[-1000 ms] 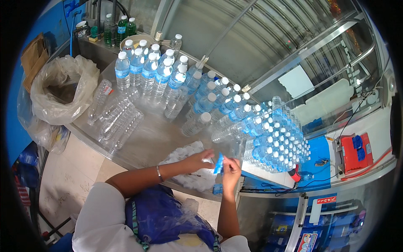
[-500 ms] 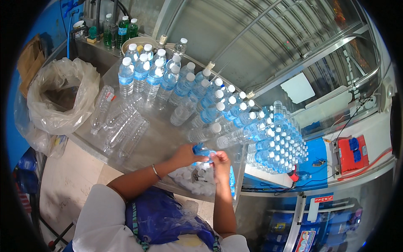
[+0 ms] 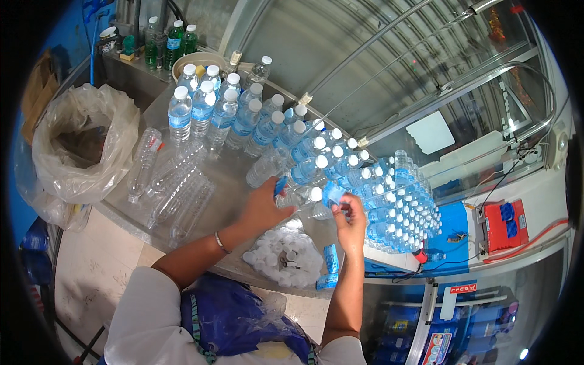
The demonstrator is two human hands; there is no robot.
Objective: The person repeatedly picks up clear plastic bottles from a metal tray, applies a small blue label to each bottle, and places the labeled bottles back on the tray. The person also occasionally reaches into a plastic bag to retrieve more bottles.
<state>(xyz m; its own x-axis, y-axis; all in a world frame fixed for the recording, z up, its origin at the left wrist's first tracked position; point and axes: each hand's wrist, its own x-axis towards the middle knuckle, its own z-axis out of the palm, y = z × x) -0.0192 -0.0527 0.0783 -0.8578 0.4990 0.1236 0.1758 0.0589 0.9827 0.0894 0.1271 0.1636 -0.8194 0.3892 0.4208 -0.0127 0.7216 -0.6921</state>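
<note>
My left hand (image 3: pixel 263 210) is curled around blue label sleeves (image 3: pixel 280 185), mostly hidden by its fingers. Right beside it is a clear, unlabelled bottle (image 3: pixel 295 197) with a white cap; whether the hand touches it I cannot tell. My right hand (image 3: pixel 350 218) pinches a single blue label sleeve (image 3: pixel 333 193) in the air, just right of that bottle's cap. Below the hands lies a bag of white caps (image 3: pixel 283 258). More folded blue labels (image 3: pixel 331 258) lie on the steel counter's front edge, next to the bag.
Capped, blue-labelled bottles (image 3: pixel 225 115) stand in rows across the steel counter (image 3: pixel 234 176). Many more are packed at the right (image 3: pixel 395 213). Empty clear bottles (image 3: pixel 182 194) lie on the left, near a large plastic bag (image 3: pixel 115 146). Green bottles (image 3: pixel 174 45) stand at the back.
My hands have moved apart and up from over the caps. The right hand has carried one label sleeve away to the right; the left now is beside the unlabelled bottle.
</note>
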